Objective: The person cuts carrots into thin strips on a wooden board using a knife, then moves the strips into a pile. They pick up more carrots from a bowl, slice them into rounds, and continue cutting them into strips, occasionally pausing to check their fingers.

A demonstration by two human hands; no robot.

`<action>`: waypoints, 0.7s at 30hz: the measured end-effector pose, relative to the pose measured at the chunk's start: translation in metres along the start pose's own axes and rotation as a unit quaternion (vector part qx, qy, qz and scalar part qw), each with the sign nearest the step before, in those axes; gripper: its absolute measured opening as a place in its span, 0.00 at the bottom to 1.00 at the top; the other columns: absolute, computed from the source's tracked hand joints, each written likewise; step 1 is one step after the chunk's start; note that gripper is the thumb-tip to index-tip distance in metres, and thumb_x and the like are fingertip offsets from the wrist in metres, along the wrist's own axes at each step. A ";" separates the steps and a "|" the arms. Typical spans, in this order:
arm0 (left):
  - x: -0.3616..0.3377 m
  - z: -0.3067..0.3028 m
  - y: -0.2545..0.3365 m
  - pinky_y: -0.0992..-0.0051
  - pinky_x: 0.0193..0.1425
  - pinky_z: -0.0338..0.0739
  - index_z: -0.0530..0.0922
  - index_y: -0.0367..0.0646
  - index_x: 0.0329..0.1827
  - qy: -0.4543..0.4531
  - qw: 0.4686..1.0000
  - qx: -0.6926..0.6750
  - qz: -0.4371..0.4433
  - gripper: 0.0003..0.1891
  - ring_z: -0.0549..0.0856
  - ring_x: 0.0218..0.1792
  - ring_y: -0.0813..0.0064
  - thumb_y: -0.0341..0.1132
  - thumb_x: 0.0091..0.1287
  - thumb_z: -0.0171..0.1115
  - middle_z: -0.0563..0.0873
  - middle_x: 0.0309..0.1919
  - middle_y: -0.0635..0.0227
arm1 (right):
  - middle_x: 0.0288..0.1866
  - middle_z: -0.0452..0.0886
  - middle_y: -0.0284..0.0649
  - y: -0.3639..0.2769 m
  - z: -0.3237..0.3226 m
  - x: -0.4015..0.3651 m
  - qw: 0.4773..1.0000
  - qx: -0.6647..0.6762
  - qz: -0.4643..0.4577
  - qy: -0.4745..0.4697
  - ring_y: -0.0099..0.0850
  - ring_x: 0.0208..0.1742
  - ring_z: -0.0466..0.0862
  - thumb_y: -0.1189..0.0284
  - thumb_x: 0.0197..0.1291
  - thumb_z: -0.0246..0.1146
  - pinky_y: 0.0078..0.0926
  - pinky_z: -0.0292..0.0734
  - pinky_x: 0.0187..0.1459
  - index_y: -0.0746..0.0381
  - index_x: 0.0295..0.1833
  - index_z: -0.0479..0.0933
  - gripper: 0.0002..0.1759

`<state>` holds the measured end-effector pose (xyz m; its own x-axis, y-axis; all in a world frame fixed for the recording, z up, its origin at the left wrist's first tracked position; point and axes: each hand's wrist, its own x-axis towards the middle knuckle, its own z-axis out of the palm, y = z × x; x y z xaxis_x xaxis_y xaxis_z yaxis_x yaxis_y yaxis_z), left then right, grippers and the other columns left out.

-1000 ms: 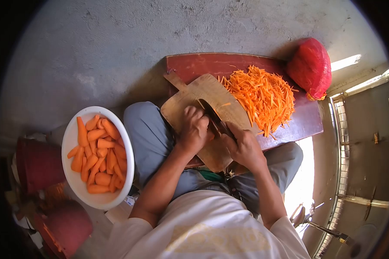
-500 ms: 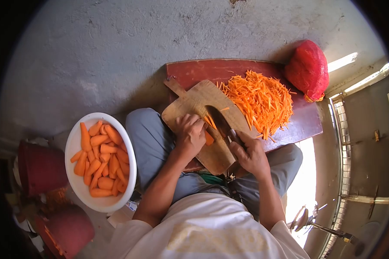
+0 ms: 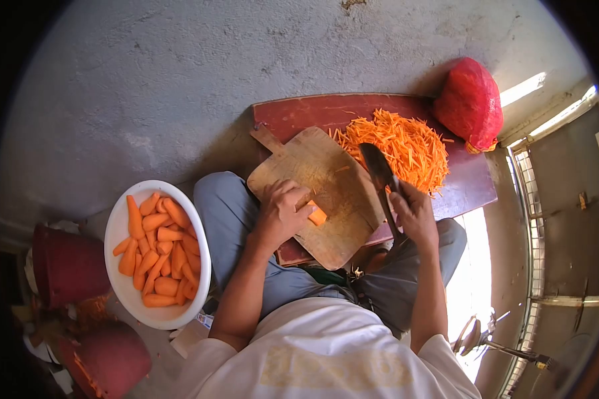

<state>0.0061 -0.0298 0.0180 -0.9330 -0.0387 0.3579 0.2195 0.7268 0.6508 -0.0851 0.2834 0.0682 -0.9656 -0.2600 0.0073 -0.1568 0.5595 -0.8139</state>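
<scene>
A wooden cutting board with a short handle lies tilted over the edge of a red bench. On it, my left hand has its fingers closed round a cut chunk of carrot; the palm hides part of the piece. My right hand grips a wide dark knife, held past the board's right edge with the blade pointing up and away from me. Just behind the blade, a heap of carrot strips spreads over the bench.
At my left stands a white basin full of peeled carrots. Two dark red buckets are further left. A red mesh sack sits at the bench's far right corner, against the grey wall.
The knife has moved from the middle of the board rightward to the heap. Cut strips that lay by the blade are off the board. My left hand stays on the carrot.
</scene>
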 end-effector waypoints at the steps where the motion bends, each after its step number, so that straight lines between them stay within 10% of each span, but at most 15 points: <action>1: 0.000 -0.003 0.000 0.53 0.64 0.80 0.91 0.35 0.53 -0.006 1.000 -0.003 -0.001 0.18 0.88 0.55 0.50 0.32 0.62 0.84 0.90 0.46 0.57 | 0.38 0.87 0.58 -0.017 0.001 -0.010 0.999 -0.015 0.024 -0.038 0.43 0.38 0.90 0.67 0.75 0.69 0.41 0.83 0.47 0.69 0.67 0.85 0.22; 9: 0.000 -0.014 0.010 0.59 0.58 0.85 0.90 0.32 0.58 -0.088 0.992 -0.063 -0.065 0.24 0.90 0.51 0.48 0.28 0.59 0.86 0.89 0.51 0.52 | 0.39 0.86 0.47 -0.029 0.028 -0.022 0.977 -0.040 -0.129 -0.164 0.30 0.41 0.86 0.66 0.79 0.68 0.34 0.82 0.46 0.66 0.71 0.84 0.22; 15: -0.003 -0.012 0.014 0.59 0.60 0.85 0.90 0.33 0.58 -0.102 0.990 -0.096 -0.019 0.21 0.91 0.52 0.48 0.26 0.61 0.83 0.89 0.51 0.52 | 0.30 0.80 0.31 0.023 -0.014 0.020 0.997 0.062 0.036 -0.043 0.20 0.22 0.78 0.68 0.82 0.64 0.28 0.73 0.26 0.69 0.64 0.85 0.17; 21: -0.003 -0.003 0.009 0.59 0.61 0.84 0.90 0.33 0.53 -0.079 0.992 -0.099 0.028 0.16 0.90 0.54 0.50 0.24 0.62 0.81 0.89 0.49 0.53 | 0.31 0.84 0.34 -0.025 -0.005 -0.012 0.988 0.106 0.092 -0.065 0.22 0.31 0.82 0.68 0.77 0.69 0.31 0.79 0.35 0.67 0.63 0.88 0.17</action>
<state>0.0117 -0.0253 0.0246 -0.9474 0.1167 0.2979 0.3089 0.5760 0.7568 -0.0705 0.2765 0.0913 -0.9369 -0.2754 -0.2156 0.0793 0.4331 -0.8979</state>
